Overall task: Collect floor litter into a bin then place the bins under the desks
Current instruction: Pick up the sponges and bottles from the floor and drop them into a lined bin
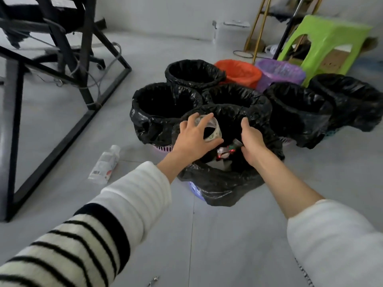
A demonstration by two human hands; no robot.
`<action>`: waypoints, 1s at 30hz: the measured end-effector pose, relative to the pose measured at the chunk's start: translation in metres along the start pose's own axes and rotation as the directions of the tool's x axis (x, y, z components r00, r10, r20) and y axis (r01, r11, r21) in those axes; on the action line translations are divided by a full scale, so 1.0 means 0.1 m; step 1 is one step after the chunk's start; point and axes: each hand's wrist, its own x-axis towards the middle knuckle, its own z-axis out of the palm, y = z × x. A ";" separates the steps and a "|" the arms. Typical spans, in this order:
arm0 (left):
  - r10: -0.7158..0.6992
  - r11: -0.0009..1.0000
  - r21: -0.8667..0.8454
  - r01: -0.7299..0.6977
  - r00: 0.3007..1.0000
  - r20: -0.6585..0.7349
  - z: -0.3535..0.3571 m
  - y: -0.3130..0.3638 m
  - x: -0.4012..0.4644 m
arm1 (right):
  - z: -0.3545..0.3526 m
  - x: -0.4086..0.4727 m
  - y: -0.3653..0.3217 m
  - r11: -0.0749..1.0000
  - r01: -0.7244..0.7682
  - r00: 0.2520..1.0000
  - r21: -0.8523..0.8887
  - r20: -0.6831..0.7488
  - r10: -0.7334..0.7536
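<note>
The nearest bin [219, 183], lined with a black bag, stands on the floor in front of me with crumpled wrappers [224, 152] inside. My left hand [194, 139] is over its mouth, fingers curled round a clear tape roll [213, 129]. My right hand [251, 141] grips the bag's rim on the bin's right side. An empty clear plastic bottle [104, 163] lies on the floor to the left of the bin. A small metal scrap [153, 280] lies near the bottom edge.
Several more black-lined bins [165, 104] cluster behind, with an orange-lined bin [240, 72] and a purple-lined bin [279, 72] at the back. A green plastic stool [323, 42] stands far right. A black desk frame [62, 121] and office chair [62, 27] fill the left.
</note>
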 end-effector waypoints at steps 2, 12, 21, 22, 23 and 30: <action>-0.016 1.000 -0.004 0.016 1.000 0.011 0.05 0.01 0.05 | -0.03 0.00 0.00 0.994 0.064 0.998 -0.085 -0.003 -0.064; -0.019 1.000 -0.001 0.020 0.977 -0.214 -0.06 -0.74 -0.45 | 0.67 -0.51 0.34 0.735 0.614 0.789 -0.288 0.206 -0.578; -0.522 0.845 0.215 0.490 0.844 0.127 0.43 -2.64 -2.35 | 1.68 -1.07 2.15 0.489 0.650 0.685 -0.582 0.727 -0.046; -0.585 0.802 0.300 0.517 0.782 0.217 0.53 -2.76 -2.57 | 1.67 -1.12 2.39 0.416 0.661 0.659 -0.624 0.748 0.075; -0.627 0.771 0.371 0.518 0.721 0.295 0.63 -2.88 -2.77 | 1.67 -1.19 2.62 0.341 0.679 0.633 -0.650 0.754 0.177; -0.591 0.781 0.463 0.419 0.737 0.328 0.86 -3.11 -3.17 | 1.41 -1.43 3.45 0.229 0.811 0.517 -0.538 0.843 0.151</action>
